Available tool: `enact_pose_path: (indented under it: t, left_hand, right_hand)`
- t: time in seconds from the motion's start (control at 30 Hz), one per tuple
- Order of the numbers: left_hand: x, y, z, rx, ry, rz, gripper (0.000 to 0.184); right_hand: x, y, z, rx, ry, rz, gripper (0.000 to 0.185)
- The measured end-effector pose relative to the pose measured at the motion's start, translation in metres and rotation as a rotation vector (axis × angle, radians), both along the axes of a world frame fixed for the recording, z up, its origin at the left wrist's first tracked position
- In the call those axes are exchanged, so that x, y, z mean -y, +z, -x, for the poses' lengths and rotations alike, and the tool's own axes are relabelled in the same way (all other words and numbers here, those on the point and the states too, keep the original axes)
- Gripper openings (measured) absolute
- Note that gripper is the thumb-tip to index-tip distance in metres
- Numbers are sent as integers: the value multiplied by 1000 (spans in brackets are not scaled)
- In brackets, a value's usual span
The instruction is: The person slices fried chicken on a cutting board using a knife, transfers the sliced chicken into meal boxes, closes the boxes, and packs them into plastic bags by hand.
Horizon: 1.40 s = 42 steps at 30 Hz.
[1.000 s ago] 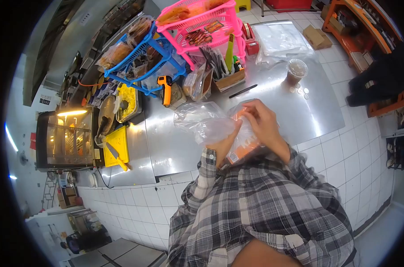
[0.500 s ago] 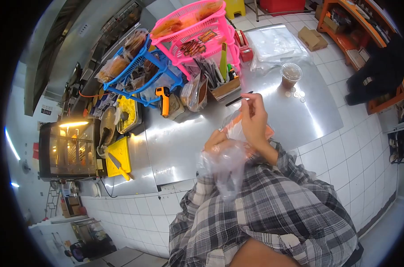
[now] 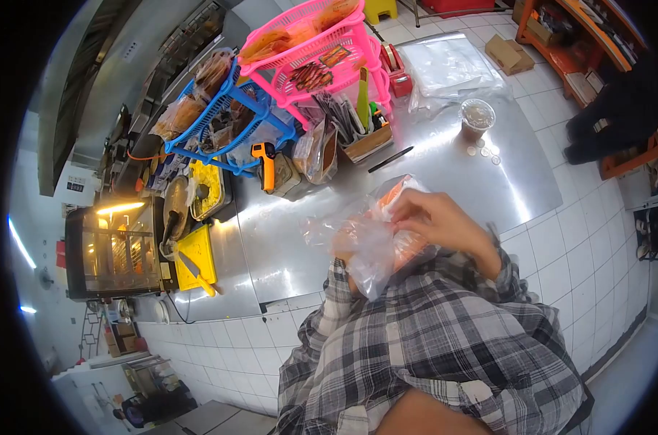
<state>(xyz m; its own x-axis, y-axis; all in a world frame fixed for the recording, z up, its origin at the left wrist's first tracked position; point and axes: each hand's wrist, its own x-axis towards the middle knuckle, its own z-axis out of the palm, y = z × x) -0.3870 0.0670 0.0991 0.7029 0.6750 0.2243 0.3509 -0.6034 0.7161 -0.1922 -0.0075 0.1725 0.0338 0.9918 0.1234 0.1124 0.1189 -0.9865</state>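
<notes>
In front of my shirt, an orange-and-white packet [image 3: 407,245] sits low over the table edge. My right hand [image 3: 445,221] reaches across it, thumb and fingers pinched together against its upper side; what they pinch is too small to make out. Crumpled clear plastic bag [image 3: 372,250] material bunches at the packet's left side. My left hand [image 3: 343,243] is closed around this plastic, which partly covers its fingers. A dark pen [image 3: 391,159] lies on the steel table [image 3: 307,232] beyond both hands.
A drink cup [image 3: 477,118] stands right with several coins beside it. Plastic sheets [image 3: 445,65] are stacked behind. Pink [image 3: 300,51] and blue baskets [image 3: 231,123] stand left of these, near an orange infrared thermometer [image 3: 267,165]. A knife [image 3: 197,272] rests on a yellow cutting board [image 3: 198,250].
My right hand has come down from its raised position onto the orange-and-white packet, uncovering the pen. The clear plastic and my left hand have shifted slightly left.
</notes>
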Motion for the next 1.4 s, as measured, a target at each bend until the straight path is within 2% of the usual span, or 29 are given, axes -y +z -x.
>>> enact_pose_path:
  t: [0.03,0.1,0.13,0.2,0.27,0.37,0.47,0.57,0.67,0.77,0.87,0.93,1.0,1.03,1.07,1.13,1.17,1.2,1.3,1.4]
  left_hand:
    - [2,6,2,-371,20,-471,22]
    - [1,25,2,-645,52,-653,26]
    - [-3,31,1,-542,65,-365,29]
    - [-2,39,-2,-212,130,-20,33]
    - [4,45,-7,234,229,97,36]
    - [0,67,-10,-606,112,-605,36]
    - [-10,59,-2,-364,131,-544,35]
    - [-11,63,2,-199,166,-293,33]
    - [-13,68,-2,31,244,63,34]
    - [-23,85,-1,-26,130,165,30]
    - [-28,76,-2,35,92,150,31]
    - [-19,77,-3,-100,166,-110,31]
    - [-16,57,6,-313,205,-453,30]
    - [-20,19,17,-459,205,-664,28]
    - [-15,15,19,-436,268,-640,25]
    - [-4,12,20,-347,370,-565,22]
    - [3,17,19,-235,386,-456,21]
    - [11,24,18,-112,388,-335,20]
    - [29,44,17,180,338,-34,18]
    - [37,59,17,362,275,193,16]
  right_hand:
    - [3,-4,2,50,-23,-21,21]
    - [7,-5,6,92,-74,1,20]
    - [8,-1,7,86,-102,43,18]
    - [9,6,6,66,-193,48,15]
    - [8,12,4,41,-321,-30,10]
    - [15,33,-1,138,-357,-227,10]
    - [21,45,-2,183,-368,-283,11]
    - [26,55,3,149,-397,-255,7]
    - [27,54,6,239,-270,-119,28]
    - [17,39,37,-6,-192,91,54]
    - [0,11,69,-50,-284,77,68]
    - [-5,6,82,-48,-430,41,65]
    - [-7,-2,90,-46,-545,24,63]
    - [-6,-8,93,-44,-586,27,62]
    - [-6,-15,97,-41,-628,30,61]
    - [-7,-40,108,-62,-668,-178,59]
    - [-8,-50,112,-74,-687,-283,58]
    - [-7,-53,113,80,-748,-320,55]
    - [-8,-51,110,115,-686,-508,60]
    - [-3,-42,104,157,-608,-423,59]
